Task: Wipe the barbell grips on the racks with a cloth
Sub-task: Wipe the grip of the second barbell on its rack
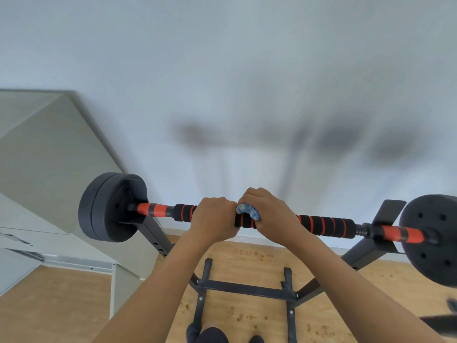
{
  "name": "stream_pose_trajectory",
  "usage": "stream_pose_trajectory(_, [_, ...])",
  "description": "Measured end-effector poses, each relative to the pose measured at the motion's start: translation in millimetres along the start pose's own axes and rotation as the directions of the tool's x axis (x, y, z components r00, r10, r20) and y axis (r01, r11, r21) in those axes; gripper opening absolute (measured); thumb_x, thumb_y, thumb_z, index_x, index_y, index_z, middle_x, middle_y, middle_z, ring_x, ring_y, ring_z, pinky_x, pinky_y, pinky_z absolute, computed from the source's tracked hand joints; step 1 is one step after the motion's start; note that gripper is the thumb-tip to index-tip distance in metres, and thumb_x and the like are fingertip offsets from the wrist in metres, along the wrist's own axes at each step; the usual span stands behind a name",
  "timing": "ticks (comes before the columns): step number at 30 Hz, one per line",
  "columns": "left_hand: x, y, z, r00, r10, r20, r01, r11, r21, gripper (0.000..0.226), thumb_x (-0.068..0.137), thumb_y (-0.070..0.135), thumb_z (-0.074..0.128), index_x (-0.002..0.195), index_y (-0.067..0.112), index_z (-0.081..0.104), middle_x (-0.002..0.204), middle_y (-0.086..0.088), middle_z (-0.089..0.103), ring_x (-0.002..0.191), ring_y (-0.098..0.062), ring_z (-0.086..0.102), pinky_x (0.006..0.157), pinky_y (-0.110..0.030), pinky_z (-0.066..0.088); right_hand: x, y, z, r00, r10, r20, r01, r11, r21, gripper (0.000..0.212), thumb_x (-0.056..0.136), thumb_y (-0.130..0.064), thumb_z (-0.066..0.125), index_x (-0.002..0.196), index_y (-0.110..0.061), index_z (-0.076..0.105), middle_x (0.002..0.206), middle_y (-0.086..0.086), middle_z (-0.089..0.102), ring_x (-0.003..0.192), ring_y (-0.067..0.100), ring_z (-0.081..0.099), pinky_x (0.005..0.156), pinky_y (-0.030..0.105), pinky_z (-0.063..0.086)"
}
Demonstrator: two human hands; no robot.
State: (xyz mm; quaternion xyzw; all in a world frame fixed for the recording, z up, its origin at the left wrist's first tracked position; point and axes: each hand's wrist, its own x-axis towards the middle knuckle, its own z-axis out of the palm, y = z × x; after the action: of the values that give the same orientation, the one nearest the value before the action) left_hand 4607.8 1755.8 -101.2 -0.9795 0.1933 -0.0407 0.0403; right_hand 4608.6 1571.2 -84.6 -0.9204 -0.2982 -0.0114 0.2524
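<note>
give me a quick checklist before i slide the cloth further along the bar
1. Cloth wrapped on the foam grip: ok, the right hand curls it round.
2. Left hand steadying: ok, it grips the foam grip beside the cloth.
3. Grip to the right free: ok, nothing sits on it up to the rack.
4. Barbell seated in both rests: cannot tell, the left plate partly hides one.
5. Left plate and right plate locked on: cannot tell.

Barbell grips blk w/ red rings; cloth blue-white mottled; plates dk grey; floor tan wood.
</note>
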Motion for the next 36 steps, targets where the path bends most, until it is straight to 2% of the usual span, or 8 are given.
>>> stream_pose_trajectory(7, [25,-14,-29,0.839,0.082,0.537,0.115,0.94,-0.323,0.016,0.076,0.032,0.072,0.075,0.019,0.064,0.057,0.005,0.066,0.053,-0.013,0.062,0.06,-0.027,0.049,-7,-3,-1,0.999,-0.031,-0.008,0.031,1.0,0.004,0.041,0.084,0.007,0.055,0.107,-0.026,0.064,0.103,-0.017,0.055,0.093,0.011,0.046,0.065,0.03,0.048])
stream_pose_trajectory(9, [23,-15,-32,0.86,0.117,0.496,0.077,0.932,-0.354,0.014,0.075,0.034,0.072,0.076,0.022,0.065,0.06,0.005,0.068,0.057,-0.012,0.067,0.06,-0.027,0.051,-6,-1,-4,0.999,-0.035,0.0,0.035,0.999,0.006,0.038,0.087,0.005,0.056,0.108,-0.026,0.064,0.103,-0.018,0.055,0.094,0.01,0.046,0.067,0.03,0.049])
stream_pose_trajectory(12, [4,-9,-15,0.993,0.039,0.108,-0.028,0.994,-0.101,0.017,0.08,0.036,0.065,0.074,0.024,0.055,0.06,0.007,0.057,0.055,-0.019,0.057,0.054,-0.028,0.038,-1,1,-5,1.0,-0.015,0.01,0.015,1.0,0.01,0.036,0.088,0.002,0.05,0.107,-0.025,0.065,0.102,-0.018,0.056,0.095,0.008,0.047,0.07,0.029,0.048])
stream_pose_trajectory(14, [-12,0,6,0.988,0.031,-0.151,-0.034,0.999,-0.022,0.025,0.085,0.029,0.065,0.07,0.022,0.047,0.056,0.01,0.045,0.05,-0.017,0.044,0.054,-0.03,0.03,1,1,-5,1.0,0.001,0.012,-0.001,1.0,0.016,0.036,0.088,0.001,0.049,0.106,-0.026,0.064,0.101,-0.018,0.056,0.095,0.006,0.048,0.073,0.028,0.047])
stream_pose_trajectory(17, [-16,3,17,0.963,-0.011,-0.269,0.001,0.999,-0.037,0.031,0.081,0.02,0.069,0.065,0.021,0.042,0.052,0.009,0.036,0.047,-0.016,0.036,0.053,-0.03,0.025,0,-1,-4,1.0,0.007,0.017,-0.008,1.0,0.011,0.037,0.087,0.003,0.05,0.107,-0.024,0.064,0.102,-0.018,0.056,0.096,0.007,0.048,0.074,0.025,0.045])
stream_pose_trajectory(25, [1,-1,-11,0.994,-0.03,0.11,0.036,0.998,-0.058,0.02,0.088,0.034,0.059,0.073,0.023,0.054,0.06,0.007,0.051,0.054,-0.015,0.05,0.055,-0.029,0.039,-6,-4,-3,0.997,-0.065,-0.043,0.065,0.998,0.003,0.033,0.086,0.005,0.062,0.104,-0.023,0.067,0.101,-0.015,0.058,0.091,0.012,0.048,0.068,0.026,0.047])
stream_pose_trajectory(31, [25,-15,-33,0.825,0.09,0.558,0.106,0.945,-0.309,0.016,0.077,0.035,0.074,0.079,0.02,0.069,0.063,0.006,0.07,0.06,-0.011,0.07,0.071,-0.033,0.061,-11,-4,-5,0.99,-0.138,0.003,0.138,0.99,0.007,0.048,0.078,0.013,0.063,0.108,-0.024,0.068,0.11,-0.013,0.057,0.1,0.013,0.048,0.072,0.034,0.051])
stream_pose_trajectory(36, [13,-8,-27,0.953,0.047,0.3,0.016,0.978,-0.206,0.013,0.079,0.033,0.069,0.083,0.023,0.061,0.071,0.004,0.065,0.066,-0.019,0.064,0.061,-0.029,0.049,-1,10,-21,0.999,0.017,-0.045,-0.009,0.986,0.165,0.052,0.085,0.01,0.054,0.094,-0.038,0.069,0.098,-0.017,0.06,0.095,0.009,0.059,0.079,0.035,0.053])
